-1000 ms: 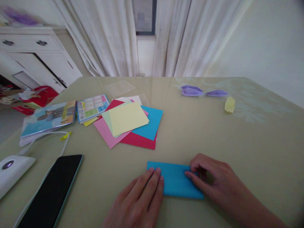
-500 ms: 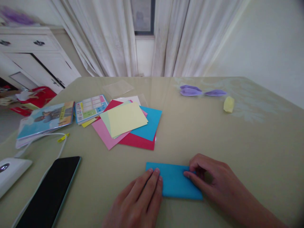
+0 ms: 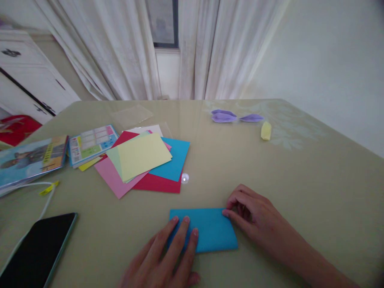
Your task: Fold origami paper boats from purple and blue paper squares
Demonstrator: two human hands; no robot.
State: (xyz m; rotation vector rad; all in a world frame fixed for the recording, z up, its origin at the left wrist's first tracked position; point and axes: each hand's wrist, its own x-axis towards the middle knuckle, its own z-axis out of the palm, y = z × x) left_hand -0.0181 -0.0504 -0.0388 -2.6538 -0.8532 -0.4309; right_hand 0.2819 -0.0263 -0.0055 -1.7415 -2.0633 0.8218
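A blue sheet of paper [image 3: 208,232], folded into a rectangle, lies flat on the table near me. My left hand [image 3: 165,256] rests on its left part with the fingers spread and the fingertips touching the paper. At the far right corner of the paper, my right hand [image 3: 252,212] pinches the edge between thumb and forefinger. Its other fingers are curled in and partly hidden.
Coloured paper sheets [image 3: 144,156] lie in a loose pile beyond my left hand, beside a booklet [image 3: 93,144] and a book [image 3: 33,160]. A black phone [image 3: 39,248] and white cable [image 3: 48,206] are at left. Purple folded papers [image 3: 223,117] and a yellow folded piece [image 3: 266,131] sit farther back.
The view has turned to the right, so things appear shifted left. My left fingers have spread farther apart on the blue paper. My right hand still pinches its far right corner.
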